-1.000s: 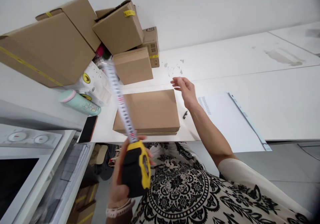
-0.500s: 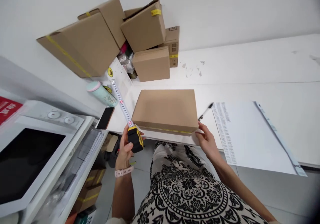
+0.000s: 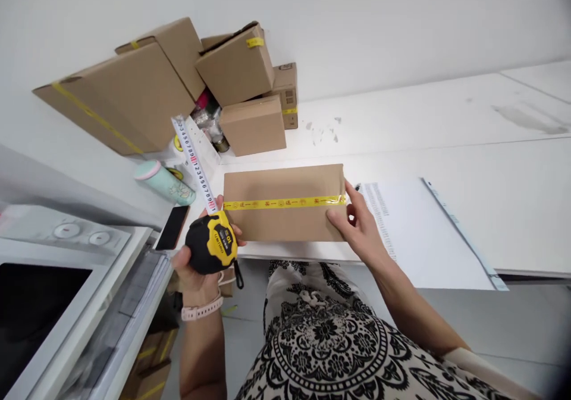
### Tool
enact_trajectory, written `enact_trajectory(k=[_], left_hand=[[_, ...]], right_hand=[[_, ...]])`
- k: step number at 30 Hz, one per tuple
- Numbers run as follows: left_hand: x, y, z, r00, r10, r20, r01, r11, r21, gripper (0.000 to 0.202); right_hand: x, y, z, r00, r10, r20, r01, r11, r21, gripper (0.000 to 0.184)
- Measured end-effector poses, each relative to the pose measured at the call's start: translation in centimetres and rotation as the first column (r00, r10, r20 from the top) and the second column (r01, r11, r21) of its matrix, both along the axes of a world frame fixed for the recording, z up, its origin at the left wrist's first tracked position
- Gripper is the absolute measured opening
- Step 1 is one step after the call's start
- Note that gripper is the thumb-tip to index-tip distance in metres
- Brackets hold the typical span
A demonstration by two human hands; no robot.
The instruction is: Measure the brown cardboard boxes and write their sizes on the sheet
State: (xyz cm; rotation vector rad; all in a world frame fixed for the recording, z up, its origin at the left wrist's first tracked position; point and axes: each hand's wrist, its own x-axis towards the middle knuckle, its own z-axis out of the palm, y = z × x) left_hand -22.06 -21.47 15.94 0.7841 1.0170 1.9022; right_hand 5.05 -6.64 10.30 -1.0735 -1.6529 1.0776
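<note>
A brown cardboard box (image 3: 281,224) is tipped up at the table's front edge, and the side with a strip of yellow printed tape faces me. My right hand (image 3: 359,221) grips its right end, thumb on the near face. In my left hand (image 3: 196,272) is a black and yellow tape measure (image 3: 212,242), its white blade pulled out and pointing up and away. Some fingers of this hand reach behind the tape measure to the box's left end; whether they press on it is hard to see.
Several cardboard boxes (image 3: 236,67) are stacked at the back left. A mint bottle (image 3: 167,183) and a phone (image 3: 173,227) lie on the left. Printed sheets (image 3: 419,239) overhang the white table's (image 3: 504,204) front edge at right. A white microwave (image 3: 49,275) stands lower left.
The box has been tipped so its taped side faces me. My right hand has closed on its right end. The tape measure has turned its labelled face toward me and come nearer.
</note>
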Motion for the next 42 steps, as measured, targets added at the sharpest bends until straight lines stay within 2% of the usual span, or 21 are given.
enact_trajectory(k=[2,5,9,12,16,21,24,26,28,31,33,35,42], left_hand=[[1.1,0.2,0.5,0.999,-0.032,-0.009,0.032,0.999,0.004,0.079],[3.6,-0.2,1.5,0.978,-0.203,0.042,0.205,0.977,-0.056,0.077],[6.9,0.5,2.5,0.883,-0.431,0.184,0.459,0.874,-0.157,0.065],[8.4,2.2,2.5,0.826,-0.513,0.233,0.557,0.807,-0.196,0.057],[9.3,3.9,2.4,0.809,-0.517,0.281,0.58,0.78,-0.235,0.051],[10.0,3.3,2.5,0.797,-0.498,0.343,0.585,0.777,-0.233,0.051],[10.2,2.7,2.2,0.784,-0.524,0.334,0.606,0.763,-0.226,0.05],[10.3,2.5,1.9,0.768,-0.556,0.319,0.631,0.742,-0.225,0.055],[10.6,2.5,1.5,0.753,-0.577,0.315,0.65,0.724,-0.229,0.06],[11.5,2.6,1.1,0.77,-0.541,0.338,0.625,0.746,-0.23,0.058],[12.2,2.5,0.8,0.78,-0.51,0.363,0.603,0.768,-0.215,0.054],[12.7,2.4,0.6,0.771,-0.509,0.383,0.604,0.774,-0.189,0.054],[12.9,2.3,0.0,0.76,-0.524,0.384,0.613,0.775,-0.156,0.053]], right_hand=[[-1.0,1.5,0.3,1.0,-0.01,0.003,0.01,1.0,-0.012,0.079],[-2.1,4.1,0.7,1.0,-0.003,-0.005,0.003,0.995,-0.103,0.083],[-3.0,6.6,0.5,0.997,0.024,-0.067,-0.036,0.98,-0.195,0.078],[-3.3,7.2,-0.1,0.993,0.04,-0.109,-0.057,0.986,-0.156,0.073],[-3.2,7.1,-0.6,0.989,0.055,-0.135,-0.067,0.994,-0.088,0.073],[-2.6,7.4,0.1,0.999,0.024,-0.027,-0.026,0.997,-0.077,0.07],[-2.8,9.1,1.3,1.0,-0.003,0.001,0.003,0.996,0.085,0.061],[-3.5,10.9,2.3,1.0,0.027,0.005,-0.027,0.977,0.21,0.05],[-4.5,12.8,3.2,0.996,0.083,0.015,-0.084,0.96,0.266,0.041],[-6.4,15.2,3.8,0.985,0.166,0.045,-0.171,0.973,0.154,0.031],[-7.3,16.0,3.6,0.981,0.191,0.039,-0.192,0.981,0.028,0.027],[-7.9,16.5,3.2,0.982,0.19,0.012,-0.189,0.981,-0.043,0.023],[-7.7,16.5,3.0,0.981,0.192,-0.035,-0.194,0.979,-0.065,0.017]])
